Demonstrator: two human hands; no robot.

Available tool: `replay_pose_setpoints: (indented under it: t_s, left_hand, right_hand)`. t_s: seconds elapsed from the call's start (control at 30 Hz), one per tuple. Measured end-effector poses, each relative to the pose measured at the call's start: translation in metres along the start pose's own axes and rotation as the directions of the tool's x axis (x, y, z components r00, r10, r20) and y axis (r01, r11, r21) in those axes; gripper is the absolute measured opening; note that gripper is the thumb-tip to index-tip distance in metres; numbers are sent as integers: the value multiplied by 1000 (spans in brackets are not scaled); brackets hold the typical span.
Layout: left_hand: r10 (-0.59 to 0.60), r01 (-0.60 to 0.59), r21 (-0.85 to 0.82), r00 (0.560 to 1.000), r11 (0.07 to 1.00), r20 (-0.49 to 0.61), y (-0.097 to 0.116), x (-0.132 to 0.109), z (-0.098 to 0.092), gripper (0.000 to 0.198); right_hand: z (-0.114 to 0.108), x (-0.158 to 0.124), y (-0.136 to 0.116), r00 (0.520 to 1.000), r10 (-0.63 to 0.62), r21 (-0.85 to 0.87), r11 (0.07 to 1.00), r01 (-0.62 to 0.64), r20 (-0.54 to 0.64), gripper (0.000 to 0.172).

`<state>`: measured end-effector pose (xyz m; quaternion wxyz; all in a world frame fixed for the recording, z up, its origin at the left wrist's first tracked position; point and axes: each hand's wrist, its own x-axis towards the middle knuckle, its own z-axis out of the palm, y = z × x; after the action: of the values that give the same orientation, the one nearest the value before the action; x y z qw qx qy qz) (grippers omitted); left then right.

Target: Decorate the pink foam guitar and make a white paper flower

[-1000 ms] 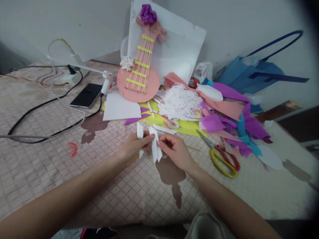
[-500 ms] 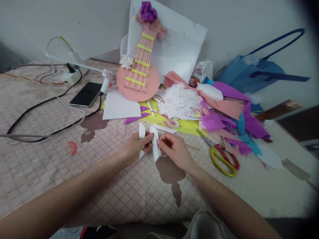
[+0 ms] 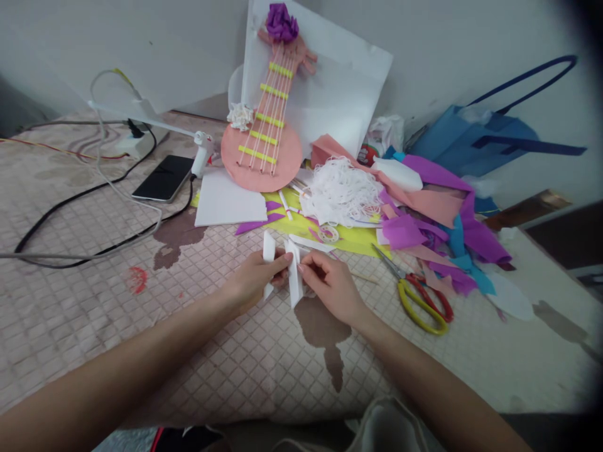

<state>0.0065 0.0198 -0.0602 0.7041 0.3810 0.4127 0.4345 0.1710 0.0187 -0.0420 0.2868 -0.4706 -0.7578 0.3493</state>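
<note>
Between my hands, low over the quilted table cover, are two narrow white foam-board strips. My left hand [image 3: 257, 276] is closed, with the left strip [image 3: 268, 248] passing behind its fingers and its thumb pressing the right strip [image 3: 294, 285]. My right hand [image 3: 332, 282] pinches the right edge of that same right strip with thumb and fingertips. Whether the two strips join behind my fingers is hidden. Just beyond lies a thin white strip [image 3: 311, 243] on the yellow sheet [image 3: 353, 242].
A pink paper guitar [image 3: 261, 157] leans at the back. Scissors [image 3: 421, 304] lie to the right, near white string [image 3: 343, 191] and coloured scraps [image 3: 409, 232]. A glue gun [image 3: 201, 154], a phone [image 3: 164, 178], cables and a white board [image 3: 230, 198] are on the left.
Hardly anything differs. The right white strip has turned slightly between my hands, and both hands stay in the same place.
</note>
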Motion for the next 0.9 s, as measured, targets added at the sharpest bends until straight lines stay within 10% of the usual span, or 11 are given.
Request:
replay_pose_setpoints:
  t_s: [0.4, 0.9]
  left_hand:
    - [18, -19, -34, 1000, 999, -11, -1, 1, 1, 24]
    - [24, -24, -4, 1000, 1000, -2, 2, -2, 3, 26]
  right_hand:
    - [2, 0, 3, 999, 31, 92, 995, -27, -41, 8]
    - [7, -1, 5, 995, -77, 34, 996, 79, -67, 39]
